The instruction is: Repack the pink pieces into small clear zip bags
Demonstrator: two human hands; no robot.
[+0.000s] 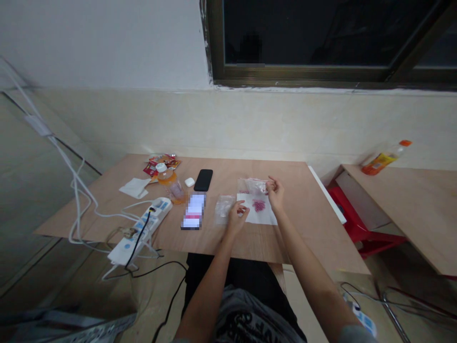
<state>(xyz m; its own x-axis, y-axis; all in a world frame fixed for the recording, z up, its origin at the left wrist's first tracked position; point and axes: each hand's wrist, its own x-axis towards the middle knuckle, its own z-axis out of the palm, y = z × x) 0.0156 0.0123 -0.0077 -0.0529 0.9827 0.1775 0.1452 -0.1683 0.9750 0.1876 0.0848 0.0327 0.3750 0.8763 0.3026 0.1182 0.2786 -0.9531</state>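
Note:
A white sheet of paper [266,217] lies on the table in front of me, with a small pile of pink-purple beads [259,205] on it. Over the paper's far part is a clear plastic bag [256,186], whose right edge is pinched in my right hand [276,194]. My left hand [237,216] hovers at the paper's left edge, its fingers loosely curled and apart, with nothing visible between them. Beside it on the left rests another clear plastic bag [222,206], partly overlapped by the hand.
Left on the wooden table [303,238] are a lit phone [193,212], a dark phone [203,180], a white earbud case [189,182], an orange-tinted bottle [171,185], tissue [135,187], snack wrappers [162,162] and a power strip [141,232] with cables. A drink bottle [382,161] lies on the right table.

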